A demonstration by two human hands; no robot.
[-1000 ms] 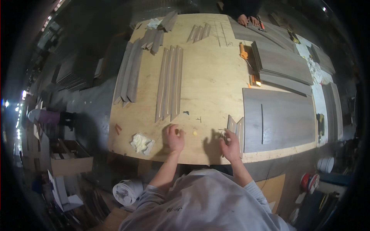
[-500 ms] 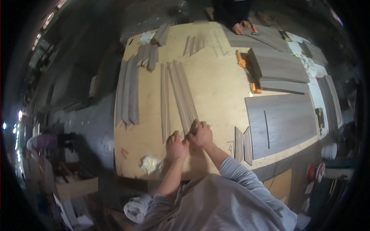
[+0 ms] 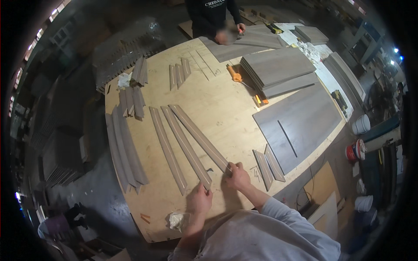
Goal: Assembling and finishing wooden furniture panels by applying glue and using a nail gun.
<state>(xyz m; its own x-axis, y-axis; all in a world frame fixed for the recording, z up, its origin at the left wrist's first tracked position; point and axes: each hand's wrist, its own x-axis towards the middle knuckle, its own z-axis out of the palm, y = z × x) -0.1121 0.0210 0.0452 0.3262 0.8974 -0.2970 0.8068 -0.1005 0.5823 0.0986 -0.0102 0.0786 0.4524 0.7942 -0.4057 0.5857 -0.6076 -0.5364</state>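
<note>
Three long grey-brown wooden strips with a pale line down the middle and angled ends lie fanned out on the pale worktable [image 3: 143, 209]. My right hand [image 3: 238, 177] has its fingers closed on the near end of the right wooden strip [image 3: 201, 139]. Thumb and fingers of my left hand [image 3: 201, 200] are at the near end of the middle wooden strip [image 3: 185, 145], touching it. Further left, the third wooden strip [image 3: 167, 150] lies untouched. The far ends of the middle and right strips nearly meet, while their near ends stand apart.
Long grey strips [image 3: 124, 152] lie along the left edge, with short pieces [image 3: 178, 74] farther back. At right are a grey panel [image 3: 300, 126], stacked boards [image 3: 278, 65], an orange-handled tool [image 3: 235, 74] and two short strips [image 3: 267, 167]. A co-worker [image 3: 213, 19] stands at the far edge.
The middle and right strips, side by side before, have their near ends spread apart. My right hand has moved away from my left with the right strip. The view has turned.
</note>
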